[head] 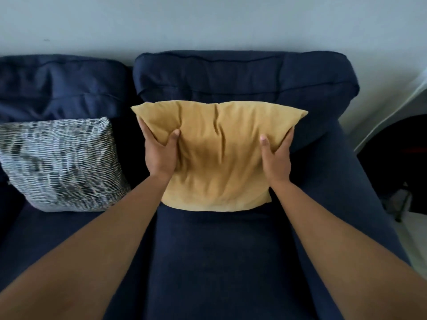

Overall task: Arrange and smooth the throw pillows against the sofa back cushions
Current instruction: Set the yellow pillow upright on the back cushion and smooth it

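Observation:
A mustard yellow throw pillow [217, 155] stands upright on the navy sofa seat [219, 262], leaning toward the right back cushion [242, 77]. My left hand [159, 155] grips its left side, thumb pressed into the front and fingers wrapped behind. On the pillow's right side my right hand [277, 158] holds it the same way. The fabric between my hands is creased. A black-and-white woven pillow [60, 165] rests tilted against the left back cushion [60, 88].
A pale wall [208, 21] rises behind the sofa. The sofa's right armrest [360, 181] borders a light floor [413, 241], where dark objects [402, 162] and a thin stand leg sit at the far right.

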### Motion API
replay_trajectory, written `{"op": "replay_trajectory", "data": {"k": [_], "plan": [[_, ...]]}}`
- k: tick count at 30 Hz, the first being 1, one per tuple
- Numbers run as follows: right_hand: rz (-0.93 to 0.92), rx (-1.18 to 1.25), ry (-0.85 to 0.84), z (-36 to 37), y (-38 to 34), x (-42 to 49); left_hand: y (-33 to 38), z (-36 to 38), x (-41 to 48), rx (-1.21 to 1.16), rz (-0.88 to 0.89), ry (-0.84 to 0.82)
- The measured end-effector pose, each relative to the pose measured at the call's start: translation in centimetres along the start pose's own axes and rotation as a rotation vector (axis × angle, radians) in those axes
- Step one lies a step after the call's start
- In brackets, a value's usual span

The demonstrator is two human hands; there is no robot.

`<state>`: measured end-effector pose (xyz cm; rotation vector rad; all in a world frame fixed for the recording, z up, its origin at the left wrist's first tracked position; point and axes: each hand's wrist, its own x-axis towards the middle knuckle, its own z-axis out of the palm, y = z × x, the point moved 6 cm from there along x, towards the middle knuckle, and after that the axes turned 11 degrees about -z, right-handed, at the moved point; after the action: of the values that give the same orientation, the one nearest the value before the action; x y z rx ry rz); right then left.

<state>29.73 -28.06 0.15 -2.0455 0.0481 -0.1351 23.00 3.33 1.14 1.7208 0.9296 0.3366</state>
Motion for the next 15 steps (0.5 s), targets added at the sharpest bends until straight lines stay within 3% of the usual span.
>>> {"op": "replay_trajectory", "data": {"k": [5, 9, 15], "plan": [[-0.051, 0.126, 0.136, -1.5, -0.6, 3.0, 3.2, 3.0, -1.6, -0.076, 0.107, 0.081], [-0.143, 0.059, 0.181, -2.5, 0.7, 3.5, 2.4, 3.7, -1.8, -0.063, 0.16, 0.119], [-0.121, -0.009, 0.131, -1.8, 3.0, 1.9, -1.2, 3.9, -1.5, 0.061, 0.038, 0.118]]}}
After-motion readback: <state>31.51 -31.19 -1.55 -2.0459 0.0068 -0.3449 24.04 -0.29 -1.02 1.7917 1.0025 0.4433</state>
